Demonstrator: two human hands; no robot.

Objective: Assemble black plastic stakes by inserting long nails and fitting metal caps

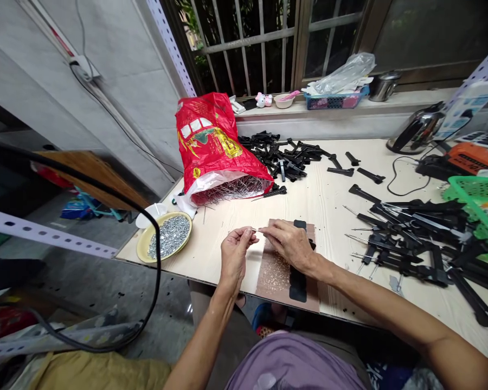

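Observation:
My left hand (236, 250) is closed in a pinch, with thumb and forefinger around a small silvery metal piece (255, 230). From the other side, the fingertips of my right hand (287, 239) close on the same piece; its exact shape is too small to make out. Both hands are above the front of the table, the right one over a brown board (273, 276) with a worn, speckled surface. Black pads (297, 284) lie along this board, partly hidden by my right hand and forearm. Left of my hands stands a yellow bowl (141, 250) full of small shiny metal parts (169, 235).
A red plastic bag (211, 141) lies with its mouth towards me, full of thin metal rods (231, 188). Black plastic parts (284, 160) are heaped behind; others with metal rods (402, 233) pile up right, beside a green basket (472, 187). A black cable (156, 271) loops at left.

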